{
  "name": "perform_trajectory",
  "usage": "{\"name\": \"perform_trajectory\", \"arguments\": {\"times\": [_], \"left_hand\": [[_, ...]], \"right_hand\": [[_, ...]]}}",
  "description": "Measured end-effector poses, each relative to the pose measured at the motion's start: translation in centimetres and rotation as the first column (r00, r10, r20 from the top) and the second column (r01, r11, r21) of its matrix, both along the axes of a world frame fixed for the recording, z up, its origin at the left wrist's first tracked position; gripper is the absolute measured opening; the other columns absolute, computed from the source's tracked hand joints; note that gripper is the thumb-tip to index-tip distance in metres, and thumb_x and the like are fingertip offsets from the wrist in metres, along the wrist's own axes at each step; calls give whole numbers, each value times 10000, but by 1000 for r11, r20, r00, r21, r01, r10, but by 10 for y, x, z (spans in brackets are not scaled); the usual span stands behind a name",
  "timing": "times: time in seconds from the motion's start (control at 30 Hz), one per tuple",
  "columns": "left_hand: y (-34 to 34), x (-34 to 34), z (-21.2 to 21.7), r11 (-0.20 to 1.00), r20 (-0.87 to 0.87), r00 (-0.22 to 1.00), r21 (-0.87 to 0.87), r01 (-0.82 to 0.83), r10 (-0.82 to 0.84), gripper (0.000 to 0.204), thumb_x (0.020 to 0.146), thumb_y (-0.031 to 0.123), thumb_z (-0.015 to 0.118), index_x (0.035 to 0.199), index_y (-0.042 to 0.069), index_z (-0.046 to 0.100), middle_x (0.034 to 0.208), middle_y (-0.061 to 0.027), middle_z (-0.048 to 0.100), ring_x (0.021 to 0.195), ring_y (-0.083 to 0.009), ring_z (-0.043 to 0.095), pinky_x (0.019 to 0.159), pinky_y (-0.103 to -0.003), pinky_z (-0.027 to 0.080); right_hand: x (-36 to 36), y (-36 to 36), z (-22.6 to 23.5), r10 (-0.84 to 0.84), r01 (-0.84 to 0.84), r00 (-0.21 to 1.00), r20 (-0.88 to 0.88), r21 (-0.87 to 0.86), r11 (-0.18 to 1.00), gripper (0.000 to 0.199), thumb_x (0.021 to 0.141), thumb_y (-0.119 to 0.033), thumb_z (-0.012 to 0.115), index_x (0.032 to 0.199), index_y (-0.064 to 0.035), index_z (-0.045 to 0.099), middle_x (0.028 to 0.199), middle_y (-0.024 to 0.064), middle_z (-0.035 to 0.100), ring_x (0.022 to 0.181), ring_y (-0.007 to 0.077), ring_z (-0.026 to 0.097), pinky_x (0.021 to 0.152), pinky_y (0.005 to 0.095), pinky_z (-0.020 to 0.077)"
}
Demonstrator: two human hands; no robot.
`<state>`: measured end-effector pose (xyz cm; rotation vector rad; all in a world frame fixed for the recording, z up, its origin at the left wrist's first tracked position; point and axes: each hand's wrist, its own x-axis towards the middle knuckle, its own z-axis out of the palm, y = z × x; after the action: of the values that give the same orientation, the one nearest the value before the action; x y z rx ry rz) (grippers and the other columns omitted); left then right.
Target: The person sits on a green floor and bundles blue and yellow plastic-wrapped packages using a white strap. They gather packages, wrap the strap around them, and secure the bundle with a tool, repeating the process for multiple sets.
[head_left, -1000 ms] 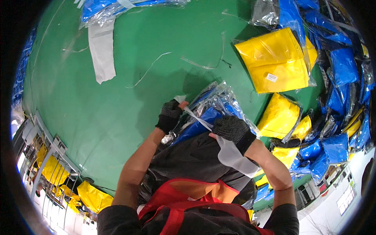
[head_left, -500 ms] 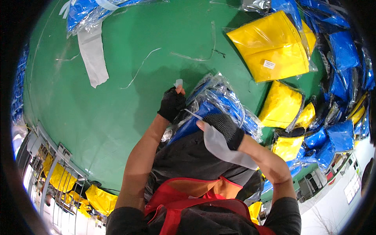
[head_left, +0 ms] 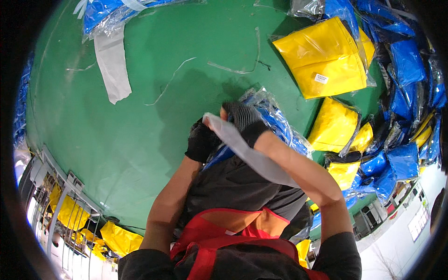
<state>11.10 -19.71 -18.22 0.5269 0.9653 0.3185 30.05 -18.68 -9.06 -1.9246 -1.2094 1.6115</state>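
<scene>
A white translucent strip point(head_left: 254, 158) runs slantwise from my left fingertips, past my right wrist, toward my right forearm. My left hand point(head_left: 201, 141), in a black fingerless glove, is closed at the strip's upper end. Close against it, my right hand point(head_left: 245, 120) in the same kind of glove is curled, its thumb side by the strip; its grip is partly hidden. Just beyond and under both hands lies a bundle of blue folded goods in clear plastic point(head_left: 280, 122), partly covered by my hands and by my dark-clad leg.
Yellow packets in clear plastic point(head_left: 322, 58) lie on the green floor point(head_left: 130, 154) to the right, beside heaped blue packets point(head_left: 408, 63). A pale strip point(head_left: 113, 70) sticks out from a blue bundle point(head_left: 105, 16) at far left. Thin clear strands point(head_left: 170, 81) lie ahead. A metal rack point(head_left: 63, 205) stands lower left.
My right hand has moved up and left, over the bundle to my left hand, drawing the strip with it. My left hand has turned and shifted slightly down.
</scene>
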Motion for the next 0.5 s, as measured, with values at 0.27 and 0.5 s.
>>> {"name": "perform_trajectory", "arguments": {"times": [0.27, 0.5], "left_hand": [[28, 24, 49, 984, -224, 973, -175, 18, -57, 343, 916, 372, 478, 957, 49, 584, 695, 13, 481, 655, -86, 452, 620, -273, 390], [46, 14, 38, 996, -311, 947, -49, 73, -85, 389, 903, 431, 483, 854, 64, 602, 625, 19, 481, 568, -93, 472, 503, -243, 358]], "right_hand": [[-26, -18, -9, 276, -287, 958, -77, -267, 920, 315, 869, -322, 474, 1001, -72, 611, 814, 190, 628, 755, 327, 614, 711, 380, 478], [-25, -17, -12, 507, -478, 841, 188, -180, 860, 302, 830, -309, 457, 875, -93, 664, 790, 180, 634, 752, 305, 628, 690, 391, 486]]}}
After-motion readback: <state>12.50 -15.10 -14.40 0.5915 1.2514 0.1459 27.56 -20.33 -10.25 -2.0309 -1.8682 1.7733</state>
